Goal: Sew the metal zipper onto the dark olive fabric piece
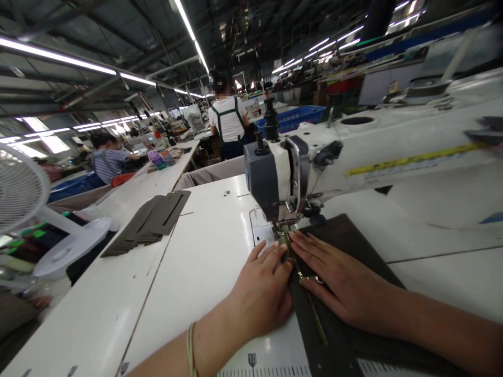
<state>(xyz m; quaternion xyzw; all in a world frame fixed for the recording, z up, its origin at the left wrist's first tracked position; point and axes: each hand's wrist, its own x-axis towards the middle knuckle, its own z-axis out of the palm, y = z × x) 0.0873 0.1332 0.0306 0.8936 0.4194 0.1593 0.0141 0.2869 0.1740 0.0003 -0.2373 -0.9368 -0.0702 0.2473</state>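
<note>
Down close, 2 bare hands lie flat on a dark cloth piece [353, 246] on the white table [204, 262]. The left hand [261, 296] rests with loose fingers, not gripping, its fingertips on the cloth's left edge. The right hand [338, 280] is spread out flat on the cloth, pressing down, holding nothing. Between them runs a gold zipper [312, 303]; its lower end fades into the dark cloth and is hard to see. The cloth's near edge is cut off at the bottom. Just past the fingers stands the sewing machine [283, 178]; its needle is hidden behind metal parts. Farther left lies a stack of dark pieces [151, 222], beside a white fan [23, 193], partly cut off. Far back, a person in a white shirt [227, 123] stands facing away.
</note>
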